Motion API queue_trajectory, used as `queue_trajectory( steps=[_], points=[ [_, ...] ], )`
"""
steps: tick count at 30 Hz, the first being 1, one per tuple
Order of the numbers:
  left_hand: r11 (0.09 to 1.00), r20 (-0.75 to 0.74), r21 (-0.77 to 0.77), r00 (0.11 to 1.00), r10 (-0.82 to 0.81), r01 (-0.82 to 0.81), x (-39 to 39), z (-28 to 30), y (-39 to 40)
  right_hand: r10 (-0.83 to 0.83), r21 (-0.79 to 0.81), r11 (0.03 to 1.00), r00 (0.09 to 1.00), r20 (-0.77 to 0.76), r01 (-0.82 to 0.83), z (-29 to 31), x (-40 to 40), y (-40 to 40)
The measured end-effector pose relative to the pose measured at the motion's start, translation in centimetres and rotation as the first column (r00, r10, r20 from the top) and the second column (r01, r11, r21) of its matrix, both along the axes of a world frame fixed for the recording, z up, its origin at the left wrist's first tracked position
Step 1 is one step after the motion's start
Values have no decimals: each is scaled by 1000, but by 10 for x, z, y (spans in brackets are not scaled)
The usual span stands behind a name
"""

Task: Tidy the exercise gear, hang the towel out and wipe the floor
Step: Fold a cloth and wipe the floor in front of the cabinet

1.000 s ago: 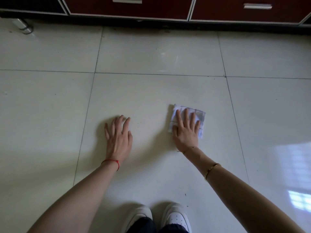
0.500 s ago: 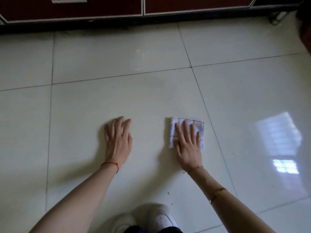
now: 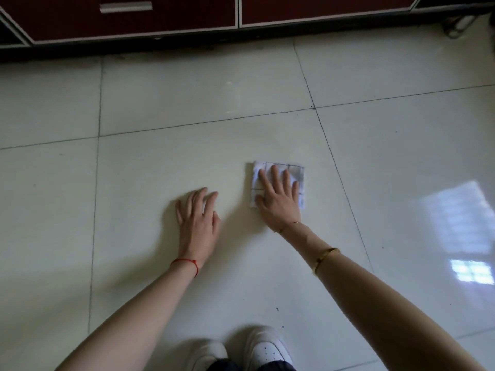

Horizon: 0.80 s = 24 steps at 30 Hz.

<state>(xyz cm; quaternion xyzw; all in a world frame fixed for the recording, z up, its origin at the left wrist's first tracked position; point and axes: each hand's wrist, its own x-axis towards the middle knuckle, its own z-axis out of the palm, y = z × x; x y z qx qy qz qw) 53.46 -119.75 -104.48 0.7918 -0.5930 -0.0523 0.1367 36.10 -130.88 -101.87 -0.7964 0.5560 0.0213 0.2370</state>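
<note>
I see pale tiled floor running wide to both sides, bounded at the top by a dark red cabinet. White shoes sit at the bottom edge. My left hand lies flat on bare tile, fingers straight. My right hand presses the folded cloth flat, fingers spread, near a tile seam.

Pale tiled floor bears folded checked cloth, white shoes.
</note>
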Motion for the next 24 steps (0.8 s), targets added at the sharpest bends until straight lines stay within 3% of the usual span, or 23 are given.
queue_trajectory(
  steps=[6,8,10,12,15,19,24],
  points=[
    [990,-98,-48,987,128,-133,3,19,14,150,82,984,980,130,-161,7,44,53],
    [976,-168,18,962,215,-215,6,21,16,68,12,997,950,305,-75,14,43,54],
    [964,-233,75,936,265,-254,7,25,16,-107,-38,990,905,411,134,20,35,47],
    [963,-288,73,919,270,-260,5,29,13,-242,-83,953,896,371,292,24,21,36],
    [961,-362,94,890,278,-262,-1,34,7,-366,-30,923,898,243,384,26,3,20],
    [954,-417,177,860,296,-242,-11,36,-4,-363,119,931,911,195,346,23,-1,8],
    [937,-439,215,830,345,-276,-15,36,-13,-330,164,940,921,210,299,22,9,3]
  ],
)
